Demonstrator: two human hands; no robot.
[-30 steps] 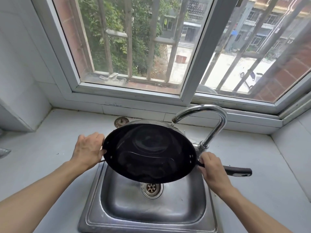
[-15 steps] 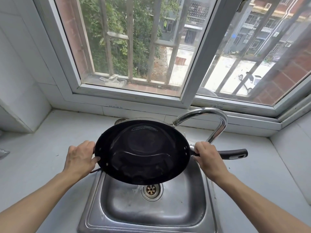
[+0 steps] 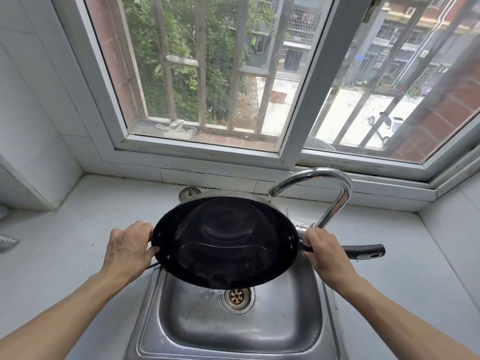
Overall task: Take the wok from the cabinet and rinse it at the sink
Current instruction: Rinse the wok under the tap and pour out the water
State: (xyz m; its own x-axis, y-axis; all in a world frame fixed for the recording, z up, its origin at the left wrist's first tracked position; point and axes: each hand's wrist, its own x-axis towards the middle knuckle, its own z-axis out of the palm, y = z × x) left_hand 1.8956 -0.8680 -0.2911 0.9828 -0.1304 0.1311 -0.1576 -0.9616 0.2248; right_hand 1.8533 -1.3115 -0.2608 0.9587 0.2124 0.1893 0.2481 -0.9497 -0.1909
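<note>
A black wok [image 3: 224,241] is held tilted over the steel sink [image 3: 233,331], its inside facing me. My left hand [image 3: 128,249] grips its left rim at the small side handle. My right hand [image 3: 326,252] grips the long black handle [image 3: 363,252] close to the bowl. The curved chrome faucet [image 3: 324,183] arches over the wok's far right rim, its spout just above the edge. A little water seems to lie in the wok's bottom. The drain [image 3: 236,296] shows just below the wok's near edge.
Grey countertop [image 3: 65,255] lies on both sides of the sink. A round metal disc [image 3: 189,193] lies behind the wok near the back wall. A barred window [image 3: 207,87] stands above the counter. A metallic item [image 3: 7,241] sits at the far left edge.
The wok has risen a little and shifted left toward the window, its long handle lifting closer to level. Both hands kept their grips.
</note>
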